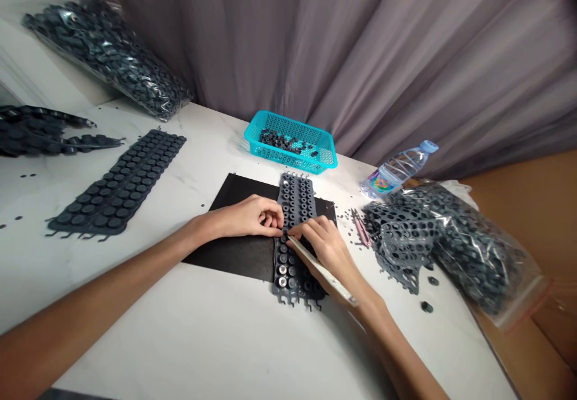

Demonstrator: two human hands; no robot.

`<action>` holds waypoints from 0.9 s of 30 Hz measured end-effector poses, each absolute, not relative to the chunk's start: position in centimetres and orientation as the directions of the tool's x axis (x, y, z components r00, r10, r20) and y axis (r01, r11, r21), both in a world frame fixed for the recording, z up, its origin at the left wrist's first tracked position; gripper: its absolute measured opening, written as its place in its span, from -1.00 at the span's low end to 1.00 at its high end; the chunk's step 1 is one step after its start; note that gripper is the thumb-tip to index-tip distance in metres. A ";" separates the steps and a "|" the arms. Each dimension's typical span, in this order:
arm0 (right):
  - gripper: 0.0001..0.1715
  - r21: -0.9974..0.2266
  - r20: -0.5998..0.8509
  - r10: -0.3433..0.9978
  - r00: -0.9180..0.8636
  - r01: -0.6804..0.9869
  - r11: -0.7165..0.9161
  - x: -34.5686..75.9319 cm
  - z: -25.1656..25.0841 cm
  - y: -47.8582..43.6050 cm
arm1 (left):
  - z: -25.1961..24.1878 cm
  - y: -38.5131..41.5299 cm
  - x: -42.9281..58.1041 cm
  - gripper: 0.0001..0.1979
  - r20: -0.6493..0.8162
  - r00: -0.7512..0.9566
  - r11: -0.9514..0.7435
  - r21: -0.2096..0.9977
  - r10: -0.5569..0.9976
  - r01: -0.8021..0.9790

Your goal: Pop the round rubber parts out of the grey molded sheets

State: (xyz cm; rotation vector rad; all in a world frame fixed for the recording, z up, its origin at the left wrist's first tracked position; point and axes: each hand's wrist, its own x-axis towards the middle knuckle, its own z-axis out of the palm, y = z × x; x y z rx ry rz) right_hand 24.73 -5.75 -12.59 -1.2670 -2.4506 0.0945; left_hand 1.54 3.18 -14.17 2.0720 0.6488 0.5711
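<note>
Studded dark grey sheet lies in front of us, lengthwise on the right part of a black mat, and both its ends pass over the mat's edges. Under the mat we have a white table with faint veins, and behind it hangs a grey pleated curtain. Beyond the sheet stands a turquoise basket with small dark pieces inside; to the right we see a bottle, pink snips and a clear bag filled with dark parts. Another studded strip rests at the left. Our left hand comes from the side, its fingers curled, thumb and forefinger near each other at the sheet; whether they pinch something, we cannot tell. Our right hand is bent over the sheet, its fingers closed around a slim pale tool, which points towards the left fingertips.
</note>
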 end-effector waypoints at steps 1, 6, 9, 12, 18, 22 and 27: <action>-0.69 -0.193 0.295 0.797 -0.526 0.785 0.589 24.7 -12.6 -5.7 | -14.2 3.2 1.5 -0.84 0.150 0.761 -0.485 0.842 0.631 0.236; -0.68 -0.018 0.301 0.749 -0.590 0.782 0.623 24.3 -13.1 -5.6 | -14.4 3.3 1.5 -0.83 0.150 0.764 -0.479 0.848 0.627 0.227; -0.70 0.025 0.322 0.723 -0.611 0.769 0.638 24.2 -13.5 -5.6 | -14.5 3.3 1.5 -0.83 0.152 0.765 -0.485 0.844 0.626 0.230; -0.68 0.019 0.324 0.720 -0.614 0.765 0.644 24.1 -13.7 -5.6 | -14.4 3.3 1.5 -0.84 0.151 0.768 -0.496 0.836 0.623 0.237; -0.66 0.002 0.322 0.727 -0.607 0.768 0.641 24.2 -13.6 -5.6 | -14.5 3.3 1.5 -0.83 0.136 0.767 -0.499 0.826 0.628 0.262; -0.66 -0.083 0.308 0.748 -0.587 0.767 0.636 24.4 -13.1 -5.7 | -14.4 3.3 1.4 -0.82 0.126 0.771 -0.493 0.829 0.624 0.263; -0.67 -0.111 0.320 0.765 -0.559 0.780 0.616 23.9 -12.9 -6.1 | -14.2 3.1 1.6 -0.82 0.120 0.772 -0.492 0.828 0.624 0.269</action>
